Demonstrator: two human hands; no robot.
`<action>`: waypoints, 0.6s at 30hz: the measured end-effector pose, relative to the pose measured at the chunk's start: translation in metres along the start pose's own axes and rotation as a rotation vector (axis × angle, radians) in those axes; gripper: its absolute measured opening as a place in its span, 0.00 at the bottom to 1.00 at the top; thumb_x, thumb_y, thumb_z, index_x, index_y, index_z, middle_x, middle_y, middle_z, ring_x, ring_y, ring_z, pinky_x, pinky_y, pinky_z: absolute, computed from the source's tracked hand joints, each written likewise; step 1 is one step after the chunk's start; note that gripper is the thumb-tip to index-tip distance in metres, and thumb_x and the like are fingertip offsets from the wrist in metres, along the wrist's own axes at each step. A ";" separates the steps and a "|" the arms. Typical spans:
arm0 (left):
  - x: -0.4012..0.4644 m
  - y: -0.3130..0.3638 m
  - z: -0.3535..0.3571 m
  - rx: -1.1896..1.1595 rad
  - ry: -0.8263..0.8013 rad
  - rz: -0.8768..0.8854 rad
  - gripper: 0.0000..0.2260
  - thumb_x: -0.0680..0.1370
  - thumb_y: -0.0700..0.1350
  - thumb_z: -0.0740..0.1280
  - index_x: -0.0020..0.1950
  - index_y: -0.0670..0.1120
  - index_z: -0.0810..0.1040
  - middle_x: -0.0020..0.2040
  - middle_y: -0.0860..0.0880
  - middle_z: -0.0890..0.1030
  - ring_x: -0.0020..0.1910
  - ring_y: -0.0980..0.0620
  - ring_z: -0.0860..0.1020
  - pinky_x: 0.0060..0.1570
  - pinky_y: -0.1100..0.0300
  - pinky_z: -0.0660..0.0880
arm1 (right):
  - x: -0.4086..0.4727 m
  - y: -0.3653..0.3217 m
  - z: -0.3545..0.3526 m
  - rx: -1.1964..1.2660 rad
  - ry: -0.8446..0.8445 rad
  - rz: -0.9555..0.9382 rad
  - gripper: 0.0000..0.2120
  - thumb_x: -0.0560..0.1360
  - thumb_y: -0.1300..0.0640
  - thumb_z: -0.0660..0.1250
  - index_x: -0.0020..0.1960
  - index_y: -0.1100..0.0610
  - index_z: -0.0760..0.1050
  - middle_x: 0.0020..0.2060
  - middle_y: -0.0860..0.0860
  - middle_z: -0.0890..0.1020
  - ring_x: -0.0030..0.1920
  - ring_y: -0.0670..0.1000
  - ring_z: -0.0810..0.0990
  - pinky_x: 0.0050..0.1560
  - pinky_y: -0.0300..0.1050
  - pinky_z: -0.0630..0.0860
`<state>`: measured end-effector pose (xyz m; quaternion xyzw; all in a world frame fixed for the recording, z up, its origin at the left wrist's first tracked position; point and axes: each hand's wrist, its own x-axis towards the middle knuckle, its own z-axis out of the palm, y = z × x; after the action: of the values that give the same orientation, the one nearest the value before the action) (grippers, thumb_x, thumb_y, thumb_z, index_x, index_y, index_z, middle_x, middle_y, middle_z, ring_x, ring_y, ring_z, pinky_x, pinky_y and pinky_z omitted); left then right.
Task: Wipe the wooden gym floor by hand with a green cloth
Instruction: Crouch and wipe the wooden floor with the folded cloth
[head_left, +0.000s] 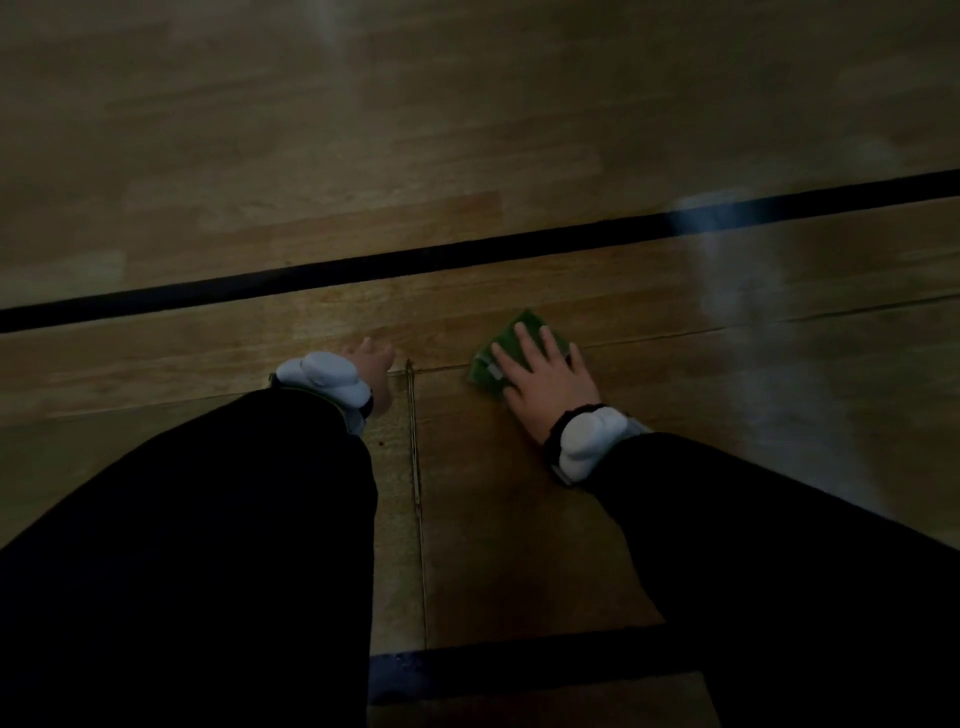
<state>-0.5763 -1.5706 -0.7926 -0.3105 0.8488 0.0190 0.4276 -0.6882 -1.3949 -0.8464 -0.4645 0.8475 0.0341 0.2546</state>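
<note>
A folded green cloth (524, 332) lies flat on the wooden gym floor (467, 130), just right of centre. My right hand (548, 376) presses down on it with straight, spread fingers, so only the cloth's far and left parts show. My left hand (375, 369) rests on the bare floor to the left of the cloth, apart from it, largely hidden behind a white wrist device; its fingers look flat on the boards. Both arms wear dark sleeves and white wrist devices.
A black painted line (363, 270) runs across the floor beyond both hands, rising to the right. A seam between floor panels (414, 441) runs between my arms. Another dark line (519, 670) crosses near the bottom edge. Pale light reflections show at right.
</note>
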 end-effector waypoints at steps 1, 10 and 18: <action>-0.002 0.001 0.000 -0.006 0.001 0.003 0.28 0.82 0.42 0.57 0.78 0.43 0.45 0.78 0.40 0.45 0.77 0.40 0.50 0.72 0.50 0.54 | 0.001 0.014 -0.005 0.022 0.009 0.047 0.27 0.82 0.46 0.49 0.77 0.43 0.42 0.77 0.51 0.39 0.77 0.57 0.40 0.75 0.60 0.44; -0.012 0.010 -0.011 0.016 0.008 0.060 0.26 0.83 0.43 0.55 0.78 0.43 0.47 0.78 0.41 0.45 0.77 0.43 0.49 0.72 0.51 0.55 | -0.013 0.120 -0.010 0.239 0.153 0.585 0.27 0.81 0.46 0.51 0.78 0.45 0.46 0.78 0.53 0.43 0.76 0.61 0.43 0.73 0.62 0.49; -0.015 0.011 0.004 0.039 0.043 0.065 0.25 0.82 0.43 0.57 0.78 0.44 0.51 0.78 0.41 0.48 0.76 0.42 0.53 0.70 0.51 0.59 | -0.011 0.089 -0.003 0.175 0.144 0.532 0.27 0.81 0.46 0.50 0.78 0.47 0.45 0.78 0.54 0.43 0.76 0.62 0.44 0.73 0.63 0.48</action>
<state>-0.5734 -1.5528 -0.7868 -0.2750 0.8676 0.0096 0.4141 -0.7558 -1.3374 -0.8551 -0.2035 0.9552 -0.0066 0.2147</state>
